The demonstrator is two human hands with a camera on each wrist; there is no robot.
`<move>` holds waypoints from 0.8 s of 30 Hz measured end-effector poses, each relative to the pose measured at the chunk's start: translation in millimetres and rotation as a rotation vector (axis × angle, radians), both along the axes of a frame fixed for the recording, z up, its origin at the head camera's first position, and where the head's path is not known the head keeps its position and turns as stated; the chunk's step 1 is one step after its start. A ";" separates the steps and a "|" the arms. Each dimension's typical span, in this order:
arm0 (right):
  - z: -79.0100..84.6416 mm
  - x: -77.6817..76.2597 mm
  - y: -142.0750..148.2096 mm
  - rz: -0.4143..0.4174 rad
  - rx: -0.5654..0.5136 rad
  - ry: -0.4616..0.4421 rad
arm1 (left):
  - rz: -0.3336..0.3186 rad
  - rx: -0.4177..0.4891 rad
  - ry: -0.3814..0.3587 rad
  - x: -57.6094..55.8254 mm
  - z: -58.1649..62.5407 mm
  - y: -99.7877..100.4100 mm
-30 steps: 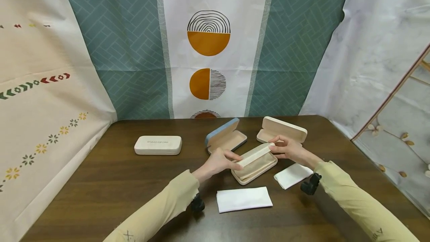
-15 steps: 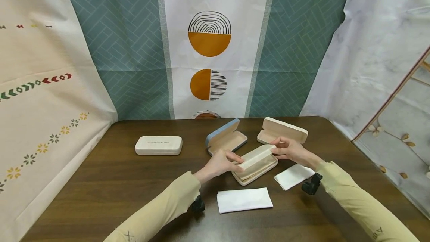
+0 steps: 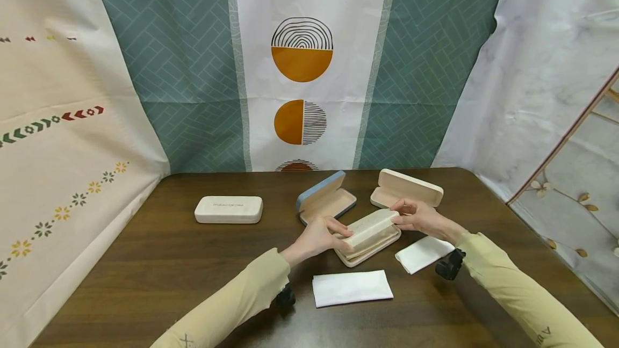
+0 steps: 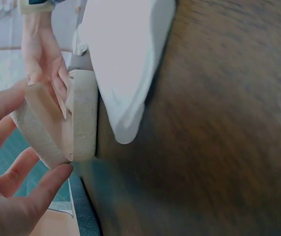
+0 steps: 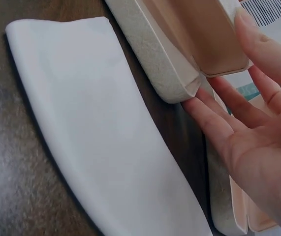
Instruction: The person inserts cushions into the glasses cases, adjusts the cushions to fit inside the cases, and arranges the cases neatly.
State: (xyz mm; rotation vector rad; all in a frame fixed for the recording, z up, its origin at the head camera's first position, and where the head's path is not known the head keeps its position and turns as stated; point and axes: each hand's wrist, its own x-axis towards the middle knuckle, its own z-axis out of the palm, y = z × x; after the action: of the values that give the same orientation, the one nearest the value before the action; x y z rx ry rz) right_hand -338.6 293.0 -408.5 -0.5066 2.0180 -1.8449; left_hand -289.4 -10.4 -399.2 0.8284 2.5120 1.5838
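Note:
A cream glasses case (image 3: 371,225) lies at an angle on the table with its lid partly raised and a folded beige cloth (image 3: 366,249) inside. My left hand (image 3: 316,238) holds the lid by its left end, thumb near the hinge corner in the left wrist view. At the opposite end, my right hand (image 3: 420,216) grips the lid, its thumb (image 5: 261,46) on the lid's edge and its lower fingers by the base's corner. Two folded white cloths lie close by, one in front (image 3: 352,288) and one beneath the right wrist (image 3: 422,254).
Behind the hands stand an open blue glasses case (image 3: 325,197) and another open cream one (image 3: 408,188). A closed white glasses case (image 3: 229,209) with printed lettering lies at the left on the brown table (image 3: 159,262). Curtains (image 3: 193,69) hang behind the table.
The lid of the cream glasses case has swung down over its base, showing more of its outer face. Both hands have stayed at its ends and moved only slightly.

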 end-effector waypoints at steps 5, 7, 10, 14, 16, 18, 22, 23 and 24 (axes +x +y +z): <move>-2.9 2.5 4.3 0.044 0.082 0.031 | -0.024 -0.119 0.111 3.7 -3.7 2.3; -4.5 2.3 5.5 0.070 0.124 0.062 | -0.034 -0.179 0.173 5.3 -5.9 4.1; -4.3 1.8 6.2 0.103 0.161 0.105 | -0.039 -0.237 0.222 7.9 -6.0 6.4; -3.6 0.5 6.1 0.130 0.178 0.152 | -0.039 -0.272 0.242 9.0 -4.3 7.3; -4.1 0.5 5.2 0.142 0.170 0.157 | -0.041 -0.286 0.256 9.1 -3.9 6.8; -4.8 0.8 3.2 0.159 0.166 0.168 | -0.045 -0.302 0.271 9.3 -3.8 5.3; -4.1 2.1 -2.6 0.167 0.178 0.185 | -0.056 -0.322 0.295 6.1 -5.7 0.5; -3.5 2.4 -4.5 0.167 0.186 0.186 | -0.061 -0.321 0.293 5.2 -5.8 -1.4; -2.6 2.7 -6.5 0.163 0.198 0.184 | -0.068 -0.313 0.291 3.8 -6.0 -3.5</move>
State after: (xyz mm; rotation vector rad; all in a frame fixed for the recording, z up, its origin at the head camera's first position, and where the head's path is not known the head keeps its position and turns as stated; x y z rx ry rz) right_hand -335.9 286.5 -411.1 -0.7818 2.1763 -1.5336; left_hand -285.6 -13.8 -405.1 1.1513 2.7879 1.0731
